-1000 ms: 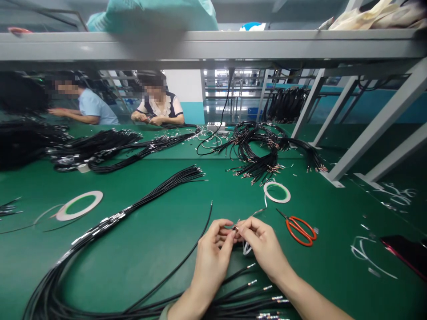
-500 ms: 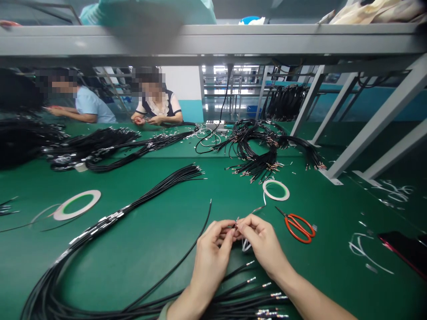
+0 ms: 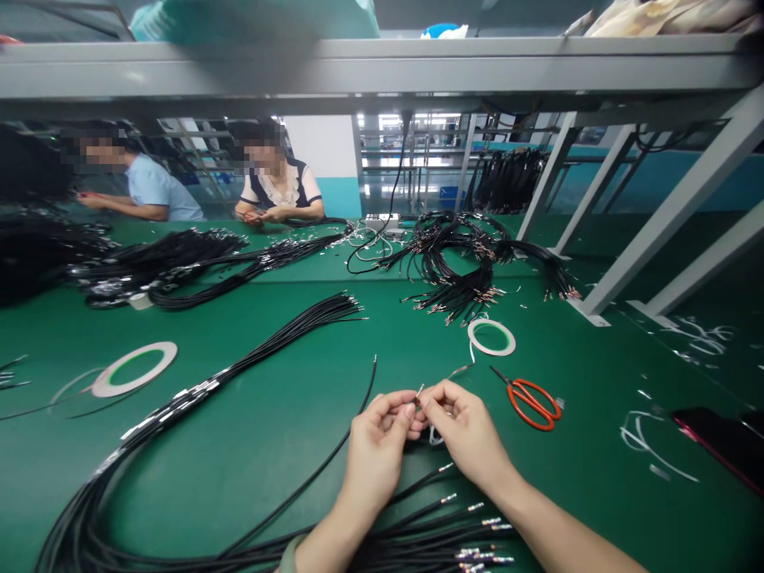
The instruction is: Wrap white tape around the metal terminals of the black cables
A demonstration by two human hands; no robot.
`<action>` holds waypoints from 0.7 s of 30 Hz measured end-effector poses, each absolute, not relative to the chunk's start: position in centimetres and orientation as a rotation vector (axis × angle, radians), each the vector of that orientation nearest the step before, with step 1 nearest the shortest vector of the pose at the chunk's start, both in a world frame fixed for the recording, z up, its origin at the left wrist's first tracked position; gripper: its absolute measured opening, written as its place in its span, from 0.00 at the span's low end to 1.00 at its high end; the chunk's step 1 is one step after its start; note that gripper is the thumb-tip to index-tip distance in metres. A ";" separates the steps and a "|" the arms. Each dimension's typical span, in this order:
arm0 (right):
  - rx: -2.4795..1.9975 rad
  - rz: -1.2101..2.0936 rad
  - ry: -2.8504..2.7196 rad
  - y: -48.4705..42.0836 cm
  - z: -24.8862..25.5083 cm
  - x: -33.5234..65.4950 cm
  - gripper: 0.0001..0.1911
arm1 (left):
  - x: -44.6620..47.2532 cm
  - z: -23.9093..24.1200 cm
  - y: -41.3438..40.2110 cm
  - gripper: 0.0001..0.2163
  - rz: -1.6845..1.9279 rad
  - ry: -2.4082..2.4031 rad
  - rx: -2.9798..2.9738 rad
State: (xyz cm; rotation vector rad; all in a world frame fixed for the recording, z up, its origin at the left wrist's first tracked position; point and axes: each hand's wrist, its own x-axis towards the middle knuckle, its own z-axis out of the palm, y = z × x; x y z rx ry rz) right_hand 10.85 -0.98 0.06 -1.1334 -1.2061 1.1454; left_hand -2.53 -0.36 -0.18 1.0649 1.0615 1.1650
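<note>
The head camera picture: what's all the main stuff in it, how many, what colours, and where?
Table: one, green, across the picture
Scissors: one, orange handles, right of centre
Tape rolls: two, whitish, left and right
Curved cable bundle: one, black, near left
Coiled cables: many, black, back, right of centre
Cable piles: several, black, back left
Scraps: several, white, right
Shelf beam: one, grey, overhead
Support legs: several, grey, right
Co-workers: two, light-blue and dark-and-white tops, behind
Cable end: one, silvery-tipped, at the fingertips
Left hand: one, bare, centre
Right hand: one, bare, beside it
</note>
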 end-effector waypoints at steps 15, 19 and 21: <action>-1.145 1.107 -1.282 -1.4 0.4 10.3 0.13 | -2.5 0.2 0.1 0.13 1.105 1.046 0.822; -1.151 1.118 -1.302 -1.5 0.3 10.2 0.13 | -2.6 -0.4 0.4 0.13 1.104 1.030 0.846; -1.154 1.109 -1.311 -1.4 0.1 10.2 0.13 | -2.6 -0.5 0.5 0.13 1.111 1.028 0.855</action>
